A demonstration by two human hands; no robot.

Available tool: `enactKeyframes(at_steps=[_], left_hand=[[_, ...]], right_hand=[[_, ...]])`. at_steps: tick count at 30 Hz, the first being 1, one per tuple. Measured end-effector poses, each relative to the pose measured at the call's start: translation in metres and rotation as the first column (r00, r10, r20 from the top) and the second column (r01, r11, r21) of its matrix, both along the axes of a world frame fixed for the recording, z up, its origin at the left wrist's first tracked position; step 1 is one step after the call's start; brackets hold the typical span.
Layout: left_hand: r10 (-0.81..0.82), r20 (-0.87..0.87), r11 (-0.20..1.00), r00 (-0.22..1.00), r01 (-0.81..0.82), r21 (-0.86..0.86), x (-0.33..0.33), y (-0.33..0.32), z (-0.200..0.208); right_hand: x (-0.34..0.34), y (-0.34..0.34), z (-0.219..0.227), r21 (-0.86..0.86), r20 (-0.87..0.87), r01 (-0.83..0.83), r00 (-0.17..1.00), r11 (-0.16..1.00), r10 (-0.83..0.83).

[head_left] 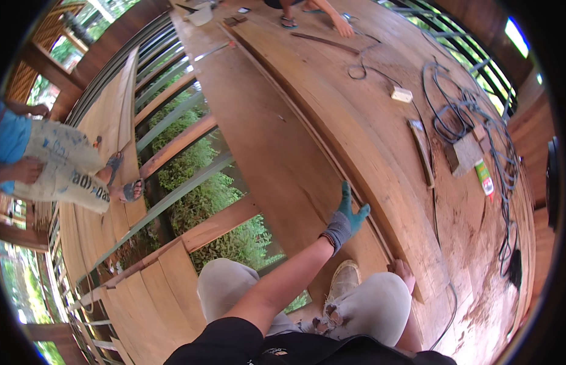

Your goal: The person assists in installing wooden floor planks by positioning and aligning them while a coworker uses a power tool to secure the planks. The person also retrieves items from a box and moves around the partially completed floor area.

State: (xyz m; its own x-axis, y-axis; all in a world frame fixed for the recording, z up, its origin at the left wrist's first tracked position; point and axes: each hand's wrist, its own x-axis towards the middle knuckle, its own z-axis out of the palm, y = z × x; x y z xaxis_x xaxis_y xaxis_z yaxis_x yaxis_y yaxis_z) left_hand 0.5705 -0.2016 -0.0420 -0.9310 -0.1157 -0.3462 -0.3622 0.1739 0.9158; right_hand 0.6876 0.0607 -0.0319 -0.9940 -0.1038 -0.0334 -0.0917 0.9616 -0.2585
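My left hand (350, 214), in a teal and grey glove, is open with thumb and fingers spread. It is over the left edge of a long thick wooden plank (362, 158), beside a narrow wooden strip (313, 134) that runs along that edge. Bare and partly hidden by my knee, my right hand (403, 272) has its fingers curled at the near end of the plank's left edge. A wide brown board (252, 121) lies flat to the left of the strip. My shoe (344, 280) stands close to the left hand.
Open joists (192, 179) with greenery below lie to the left. A person in stained trousers (64, 158) stands there on loose boards. Another person's hand (342, 26) reaches down at the far end. Tangled cables (453, 115), a wooden block (464, 155) and a glue bottle (484, 177) lie right.
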Motion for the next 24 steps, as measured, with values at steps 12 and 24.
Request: enactKeyframes(at_steps=[12, 24], left_hand=[[0.088, 0.599, 0.499, 0.796, -0.556, 0.665, 0.03, 0.003, -0.024], [-0.001, 0.466, 0.263, 0.885, -0.449, 0.854, 0.07, 0.017, -0.032]], right_hand=[[0.035, 0.026, 0.023, -0.092, 0.194, 0.096, 0.978, 0.991, -0.077], [0.052, -0.002, 0.049, -0.135, 0.22, 0.07, 0.975, 0.988, -0.039]])
